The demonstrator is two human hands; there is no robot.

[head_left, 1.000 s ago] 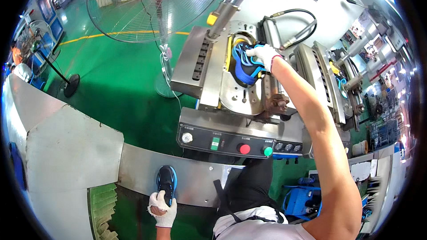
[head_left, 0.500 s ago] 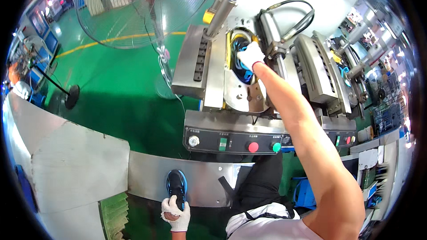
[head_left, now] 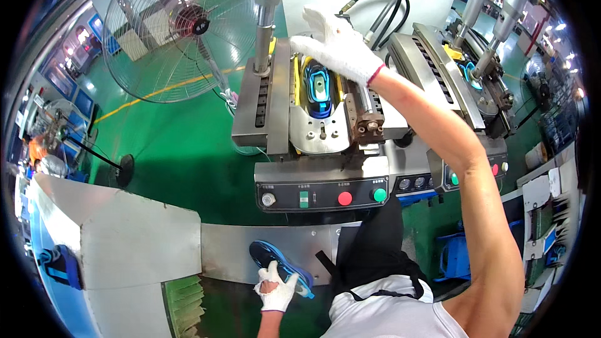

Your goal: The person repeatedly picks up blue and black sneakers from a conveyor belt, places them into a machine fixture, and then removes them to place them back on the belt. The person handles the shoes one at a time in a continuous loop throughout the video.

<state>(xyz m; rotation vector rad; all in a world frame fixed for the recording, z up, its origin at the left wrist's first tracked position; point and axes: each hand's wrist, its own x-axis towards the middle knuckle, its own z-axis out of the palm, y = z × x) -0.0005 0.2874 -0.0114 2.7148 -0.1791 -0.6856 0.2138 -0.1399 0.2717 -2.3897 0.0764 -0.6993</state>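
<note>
My left hand (head_left: 276, 288), in a white glove with a torn patch, grips a black-and-blue shoe (head_left: 283, 261) at its near side. This shoe lies slanted on the metal ledge, a light blue tab at its near end. My right hand (head_left: 338, 49), also in a white glove, is raised beyond the machine's well with fingers spread and nothing in them. Below and in front of it, a second blue-and-dark shoe (head_left: 319, 87) sits upright in the well, its pale inside showing. A silver plate (head_left: 319, 128) lies at the near end of that shoe.
The control panel (head_left: 325, 195) has a red button (head_left: 345, 198) and a green button (head_left: 379, 194). A vertical steel cylinder (head_left: 264, 31) stands at the well's left. A second press station (head_left: 432, 75) is to the right. A large fan (head_left: 188, 22) stands at the far left.
My right hand has left the shoe in the well and moved up and left, its fingers opening. Under my left hand, the ledge shoe has turned from straight to slanted. The view has shifted.
</note>
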